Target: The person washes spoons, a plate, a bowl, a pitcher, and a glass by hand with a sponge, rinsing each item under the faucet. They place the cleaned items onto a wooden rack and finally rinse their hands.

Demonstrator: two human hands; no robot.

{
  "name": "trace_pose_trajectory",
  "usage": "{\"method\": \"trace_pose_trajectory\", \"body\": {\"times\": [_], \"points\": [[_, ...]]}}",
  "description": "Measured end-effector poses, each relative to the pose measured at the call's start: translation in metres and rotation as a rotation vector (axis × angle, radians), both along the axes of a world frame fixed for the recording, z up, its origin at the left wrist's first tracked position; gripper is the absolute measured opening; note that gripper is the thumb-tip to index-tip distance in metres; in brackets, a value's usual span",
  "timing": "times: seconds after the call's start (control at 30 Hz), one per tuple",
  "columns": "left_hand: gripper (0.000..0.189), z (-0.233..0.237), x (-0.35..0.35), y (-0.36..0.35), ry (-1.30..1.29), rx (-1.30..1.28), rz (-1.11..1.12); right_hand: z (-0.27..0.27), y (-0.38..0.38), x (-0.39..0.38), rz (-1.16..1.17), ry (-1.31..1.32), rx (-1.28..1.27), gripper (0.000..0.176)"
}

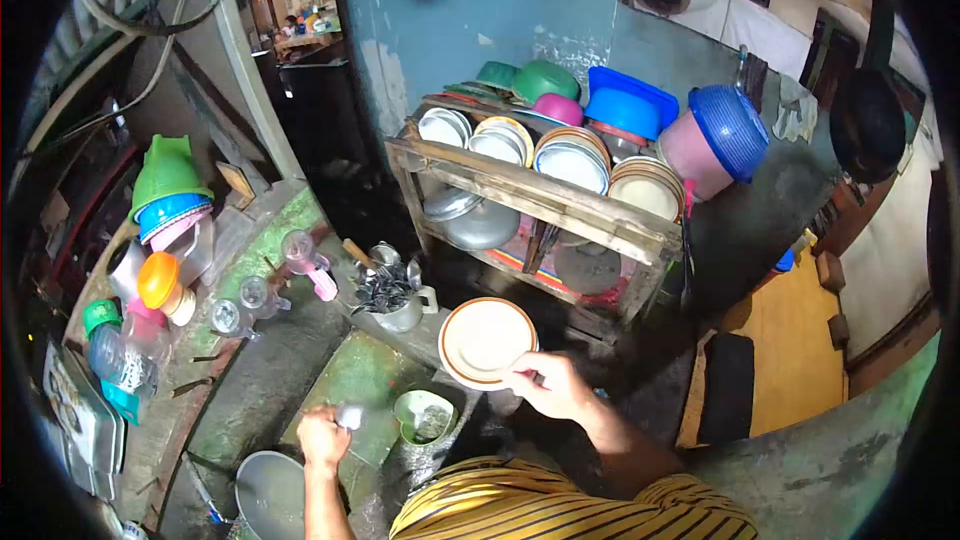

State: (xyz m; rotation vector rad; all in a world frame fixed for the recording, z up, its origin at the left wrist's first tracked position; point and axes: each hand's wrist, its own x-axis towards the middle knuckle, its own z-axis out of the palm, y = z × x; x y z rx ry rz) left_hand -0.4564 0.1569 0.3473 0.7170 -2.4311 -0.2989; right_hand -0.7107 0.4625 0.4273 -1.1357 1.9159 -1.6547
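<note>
My right hand (557, 387) grips a cream plate (487, 342) with a brown rim by its lower right edge, thumb over the rim. The plate is held up in front of the wooden rack, its face towards me. Lower left, my left hand (323, 436) is closed around a small whitish thing (349, 416), blurred and too small to name. Just right of that hand is a green bowl (424, 418) with something wet or clear inside. A metal pot of cutlery (400, 314) stands beyond, left of the plate.
A wooden rack (560, 202) holds stacked plates, bowls, basins and metal lids. Glass mugs (255, 297) and plastic cups (160, 281) line the concrete ledge at left. A grey basin (270, 495) sits at the lower left. A dark pan (866, 127) hangs at right.
</note>
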Motion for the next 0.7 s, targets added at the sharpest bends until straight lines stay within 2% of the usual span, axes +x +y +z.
{"method": "trace_pose_trajectory", "body": {"times": [0.03,0.07,0.1,0.13,0.17,0.2,0.27,0.3,0.33,0.4,0.47,0.5,0.7], "points": [[0.025,-0.015,0.017,-0.008,0.022,0.153,0.022,0.029,0.001,0.007,-0.108,0.255,-0.126,0.004],[0.025,-0.034,0.036,-0.018,0.044,0.310,0.041,0.052,0.000,0.017,-0.156,0.384,-0.286,0.007],[0.021,-0.047,0.046,-0.020,0.230,0.668,0.239,0.084,0.000,0.032,-0.190,0.557,-0.409,0.012],[0.018,-0.056,0.056,-0.022,0.414,1.025,0.443,0.096,0.009,0.039,-0.042,0.665,-0.462,0.017],[0.017,-0.056,0.067,-0.025,0.275,0.942,0.505,0.118,0.009,0.047,0.158,0.689,-0.665,0.024],[0.017,-0.071,0.080,-0.033,0.274,0.953,0.513,0.128,0.015,0.073,0.131,0.679,-0.666,0.024],[0.019,-0.109,0.106,-0.041,-0.229,0.140,0.250,0.136,0.015,0.104,0.102,0.662,-0.648,0.025],[0.019,-0.096,0.099,-0.033,-0.215,0.268,0.277,0.138,0.011,0.112,0.136,0.649,-0.616,0.024],[0.019,-0.078,0.093,-0.026,-0.211,0.651,0.341,0.141,0.005,0.118,0.169,0.639,-0.586,0.024],[0.022,-0.104,0.093,-0.033,-0.018,0.753,0.321,0.145,-0.007,0.128,0.230,0.620,-0.536,0.025],[0.024,-0.114,0.091,-0.032,0.032,0.761,0.302,0.150,-0.020,0.128,0.296,0.604,-0.496,0.027],[0.025,-0.114,0.085,-0.029,0.079,0.763,0.281,0.154,-0.030,0.113,0.497,0.803,-0.774,0.024],[0.021,-0.114,0.069,-0.022,0.049,0.701,0.276,0.141,-0.026,0.075,0.479,0.772,-0.807,0.023]]}}
